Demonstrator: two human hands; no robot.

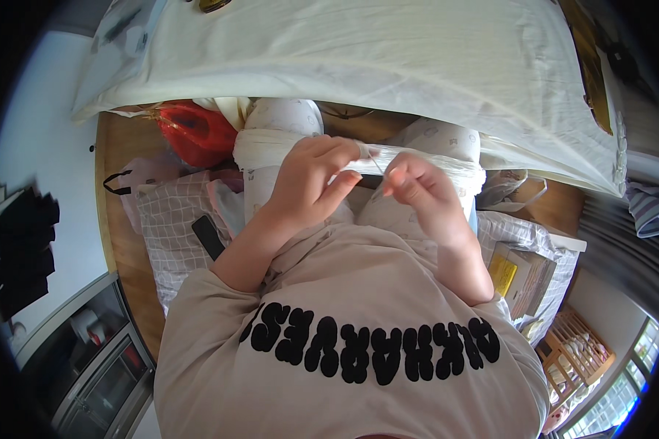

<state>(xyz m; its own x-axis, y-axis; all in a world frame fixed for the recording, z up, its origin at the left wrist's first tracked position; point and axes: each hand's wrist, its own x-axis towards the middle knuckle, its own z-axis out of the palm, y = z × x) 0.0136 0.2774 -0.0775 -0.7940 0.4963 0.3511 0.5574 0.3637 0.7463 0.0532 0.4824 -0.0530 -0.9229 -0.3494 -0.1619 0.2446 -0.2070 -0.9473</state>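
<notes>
A rolled strip of white cloth (285, 146) stretches taut across the lap, pinched between the left grip (311, 175) and the right grip (417, 183), its bulk lying left of both.

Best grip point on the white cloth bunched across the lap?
Probably the twisted middle span of the white cloth, pinched from the near side. There it narrows to a thin cord between the left hand and right hand, which both pinch it; further out it widens into loose bulk over the knees.
</notes>
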